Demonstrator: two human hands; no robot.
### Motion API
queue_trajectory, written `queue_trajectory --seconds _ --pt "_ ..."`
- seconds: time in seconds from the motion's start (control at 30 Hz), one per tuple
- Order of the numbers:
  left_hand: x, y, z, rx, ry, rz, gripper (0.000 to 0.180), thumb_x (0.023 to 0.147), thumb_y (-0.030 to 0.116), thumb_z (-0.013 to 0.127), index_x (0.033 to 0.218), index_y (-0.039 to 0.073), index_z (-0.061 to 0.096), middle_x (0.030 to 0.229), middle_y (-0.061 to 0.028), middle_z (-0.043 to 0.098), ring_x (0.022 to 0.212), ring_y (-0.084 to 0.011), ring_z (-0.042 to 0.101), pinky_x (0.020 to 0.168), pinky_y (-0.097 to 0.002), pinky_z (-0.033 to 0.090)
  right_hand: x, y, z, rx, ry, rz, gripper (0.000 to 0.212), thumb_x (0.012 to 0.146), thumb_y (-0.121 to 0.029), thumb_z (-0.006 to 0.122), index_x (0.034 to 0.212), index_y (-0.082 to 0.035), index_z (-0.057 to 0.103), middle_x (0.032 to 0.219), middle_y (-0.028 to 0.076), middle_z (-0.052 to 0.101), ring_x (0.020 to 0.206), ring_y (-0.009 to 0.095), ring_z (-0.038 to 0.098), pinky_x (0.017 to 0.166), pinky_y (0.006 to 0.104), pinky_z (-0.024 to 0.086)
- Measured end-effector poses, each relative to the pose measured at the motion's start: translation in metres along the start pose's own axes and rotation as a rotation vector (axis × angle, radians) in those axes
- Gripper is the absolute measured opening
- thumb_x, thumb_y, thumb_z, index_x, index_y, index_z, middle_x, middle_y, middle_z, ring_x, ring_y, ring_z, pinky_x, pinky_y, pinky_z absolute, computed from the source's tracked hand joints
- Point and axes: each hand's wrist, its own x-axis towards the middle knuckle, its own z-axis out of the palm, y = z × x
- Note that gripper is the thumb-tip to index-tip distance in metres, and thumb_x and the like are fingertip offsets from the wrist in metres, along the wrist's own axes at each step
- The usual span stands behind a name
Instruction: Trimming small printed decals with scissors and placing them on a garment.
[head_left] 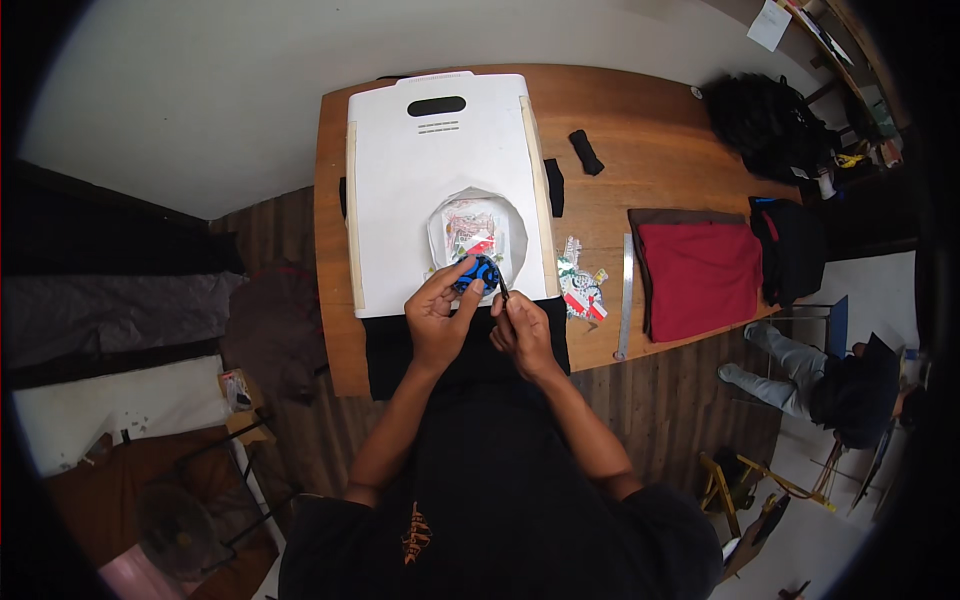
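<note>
My left hand [440, 317] is closed on a small rounded blue and black patterned piece [479, 276], pinched between thumb and fingers. My right hand [523, 333] grips a slim dark tool [502, 289], whose tip meets the right edge of that piece; I cannot make out its exact kind. Both hands are at the near rim of a round white bowl-like recess [516, 226]. Inside it lie printed cut pieces [470, 229] in white and red. Around it is a large white panel [390, 200] with an oval slot at its far end.
Printed scraps [582, 290] lie right of the panel, beside a metal ruler [627, 300]. Folded red cloth [695, 280] and black cloth [787, 250] rest on the wooden table [640, 130], with a rolled black cloth [586, 152] farther back. Another person [850, 390] is at the right.
</note>
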Motion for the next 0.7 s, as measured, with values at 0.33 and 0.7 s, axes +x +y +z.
queue_trajectory --seconds 0.33,0.7 --pt "-0.0008 0.0 0.0007 0.016 -0.011 0.006 0.036 0.093 -0.008 0.064 0.128 -0.01 0.059 0.111 -0.0123 0.066 0.1 -0.0115 0.064 0.087 -0.0233 0.052 0.0003 -0.0004 -0.0005 -0.018 -0.006 -0.032 0.036 0.11 -0.035 0.039 0.099 -0.005 0.054 0.053 -0.006 0.03 0.043 0.004 0.024 0.045 0.0237 0.023" --pt "-0.0007 -0.0012 0.0002 0.021 -0.011 0.011 0.036 0.093 -0.009 0.063 0.128 -0.01 0.06 0.111 -0.0125 0.066 0.101 -0.0117 0.064 0.086 -0.0231 0.052 -0.001 0.0033 -0.0046 0.019 -0.001 -0.004 0.035 0.11 -0.035 0.038 0.099 -0.005 0.054 0.053 -0.006 0.031 0.043 0.004 0.024 0.045 0.0239 0.022"
